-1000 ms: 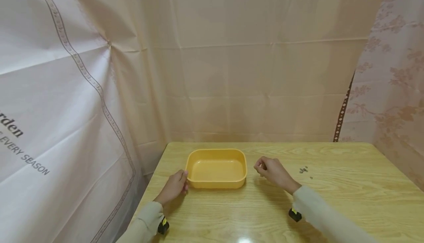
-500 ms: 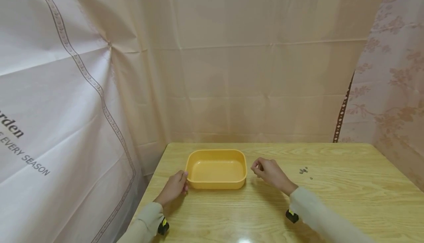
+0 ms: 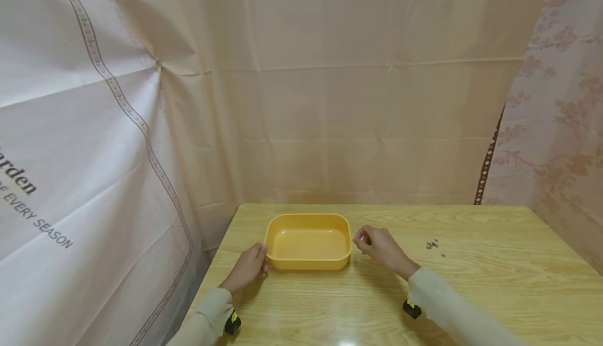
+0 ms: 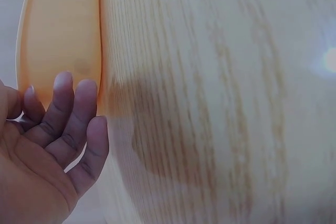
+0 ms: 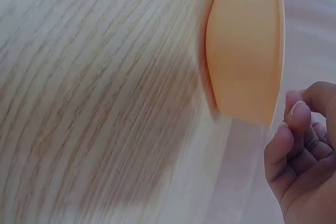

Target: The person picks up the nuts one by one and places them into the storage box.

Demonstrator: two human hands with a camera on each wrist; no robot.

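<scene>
Left hand (image 3: 247,267) gripping one end, right hand (image 3: 382,249) just off the other: a yellow tub (image 3: 308,264) between

From my end of the feed, the left thumb and forefinger seem to pinch the tub's rim near its near left corner, the other fingers loosely bent by its outer wall. On the right, thumb and index tips are pressed together just outside the opposite rim; whether anything sits between them I cannot tell. Well to the right lie a few small metal-looking rings (image 3: 432,244), possibly nuts.

If that right pinch does hold a piece, my worry is it loosening early: something so small could drop outside the wall and skitter off. Coming in too low could knock the rim and shove the tub, which looks light, so I'd rely on the left grip as a brace.

The tub looks like smooth plastic, a round-cornered rectangle with thin walls flaring upward. Beneath it, the table (image 3: 330,299) has a shiny wood-grain top, probably slippery.
</scene>
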